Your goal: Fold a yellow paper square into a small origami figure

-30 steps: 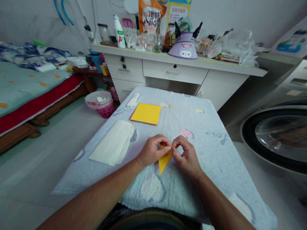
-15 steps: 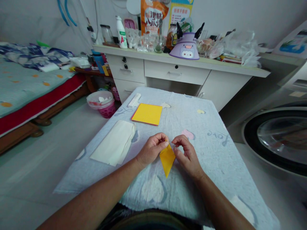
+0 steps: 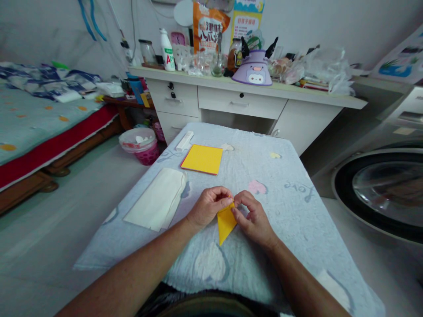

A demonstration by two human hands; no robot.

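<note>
Two nearly closed hands, the left hand (image 3: 208, 207) and right hand (image 3: 256, 220), pinch the top of a folded yellow paper (image 3: 226, 225), its point toward six o'clock, near the middle of the cloth-covered desk (image 3: 287, 220). From it, a yellow-topped paper stack (image 3: 202, 159) lies at eleven o'clock, white paper (image 3: 155, 200) at ten.

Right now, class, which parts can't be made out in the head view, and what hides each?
- Head view: part of the folded yellow paper's top, behind the fingers of the left hand and right hand.
- Head view: sheets inside the yellow stack, covered by its top sheet.
- Head view: the washing machine's far side, cut off by the right edge.
- Head view: the brown jar's fine print, too small.
</note>
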